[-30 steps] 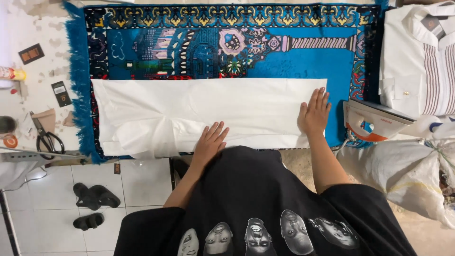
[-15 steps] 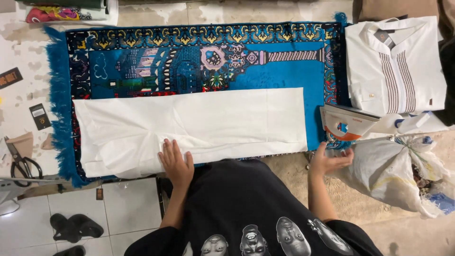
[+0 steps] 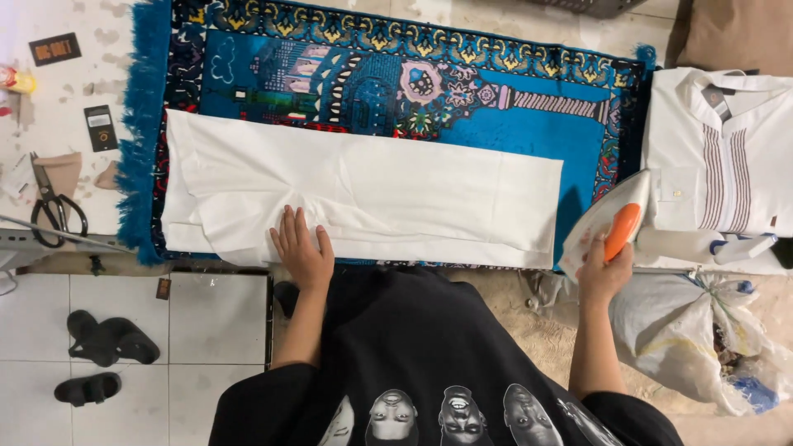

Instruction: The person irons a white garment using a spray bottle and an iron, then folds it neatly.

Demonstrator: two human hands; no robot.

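Fingers of right hand [image 3: 601,272] clasp iron [image 3: 607,223] (bulging plastic bag [image 3: 694,330] nearby).

My left hand [image 3: 301,252] is lying flat on the near edge of the folded white cloth [image 3: 363,194]; ahead of its fingers the cloth is running smooth, with nothing standing on it, so a sweep forward or out to either side is meeting no obstacle. Beyond the cloth, the blue patterned rug [image 3: 496,107] is lying bare too. My right hand [image 3: 603,268] is gripping the orange handle of the iron [image 3: 607,223], which is sitting just off the cloth's right end. Just right of those fingers, 1 folded striped shirt [image 3: 723,165] and a spray bottle [image 3: 739,248] are crowding the way; below them a stuffed plastic bag [image 3: 702,330] is blocking the floor.
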